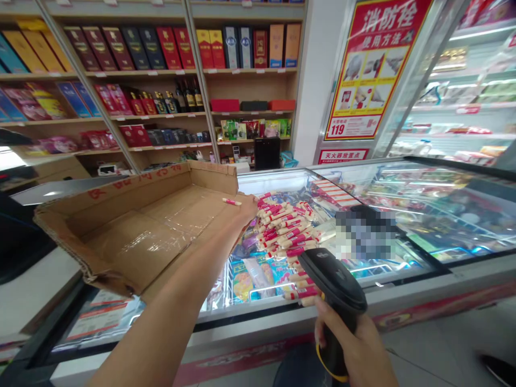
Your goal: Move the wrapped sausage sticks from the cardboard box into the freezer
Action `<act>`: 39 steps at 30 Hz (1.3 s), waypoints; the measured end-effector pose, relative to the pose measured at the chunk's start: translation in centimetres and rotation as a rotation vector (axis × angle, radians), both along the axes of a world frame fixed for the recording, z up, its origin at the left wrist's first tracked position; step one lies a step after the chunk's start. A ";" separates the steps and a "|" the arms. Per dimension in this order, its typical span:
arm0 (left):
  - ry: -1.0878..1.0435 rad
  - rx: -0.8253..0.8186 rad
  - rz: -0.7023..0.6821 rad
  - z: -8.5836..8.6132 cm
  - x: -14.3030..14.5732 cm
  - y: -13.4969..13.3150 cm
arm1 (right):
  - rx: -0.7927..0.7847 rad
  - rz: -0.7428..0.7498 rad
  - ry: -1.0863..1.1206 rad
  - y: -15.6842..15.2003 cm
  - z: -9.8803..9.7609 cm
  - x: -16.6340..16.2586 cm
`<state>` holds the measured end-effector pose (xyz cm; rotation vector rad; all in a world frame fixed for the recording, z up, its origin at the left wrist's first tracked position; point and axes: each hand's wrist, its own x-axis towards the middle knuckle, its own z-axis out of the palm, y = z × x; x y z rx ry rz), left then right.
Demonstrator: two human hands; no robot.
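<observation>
In my right hand (pixel 355 336) is a black barcode scanner (pixel 336 279), the fingers wrapped around its handle and its head tilted over the freezer's front edge. My left forearm crosses the right side of a shallow cardboard box (pixel 149 231). My left hand (pixel 245 209) is between this box and a heap of wrapped sausages (pixel 286 226) with red labels; its fingers are mostly hidden. One single sausage (pixel 231 202) lies in the box, close to that hand. Several more sausages (pixel 304 290) lie near the scanner's head, at the front of the glass.
Beneath the heap is a glass-topped chest freezer (pixel 403 188) with packaged goods inside. A pixelated patch (pixel 366 234) covers part of its top. Shelves of boxed bottles (pixel 149 48) stand behind. A red fire-hydrant poster (pixel 377 67) hangs by a refrigerated display (pixel 463 107).
</observation>
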<state>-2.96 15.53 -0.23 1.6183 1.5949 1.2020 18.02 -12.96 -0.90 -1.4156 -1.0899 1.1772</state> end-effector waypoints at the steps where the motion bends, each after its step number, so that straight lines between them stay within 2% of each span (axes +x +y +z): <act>1: 0.013 -0.008 0.003 -0.1 0.3 0.1 | -0.007 -0.003 -0.006 0.1 -0.1 0.1; 6: 0.091 -0.046 0.013 -0.3 1.8 0.1 | -0.025 0.010 0.023 0.5 -0.3 0.2; 15: 0.137 -0.055 -0.051 0.6 4.5 0.3 | -0.026 0.022 0.098 1.7 -0.7 0.8; 24: 0.119 -0.056 -0.073 0.9 4.5 0.5 | -0.019 -0.041 0.159 1.8 -0.6 0.4; 29: 0.107 0.052 -0.033 2.0 3.1 -0.2 | -0.006 -0.070 0.154 1.7 -0.3 0.0; 34: 0.081 0.235 -0.037 2.4 -0.2 -2.8 | 0.035 -0.051 0.165 1.7 -0.1 -0.5; 39: -0.098 0.145 -0.084 1.8 -2.4 -8.7 | 0.016 -0.022 0.183 2.0 -0.9 -0.6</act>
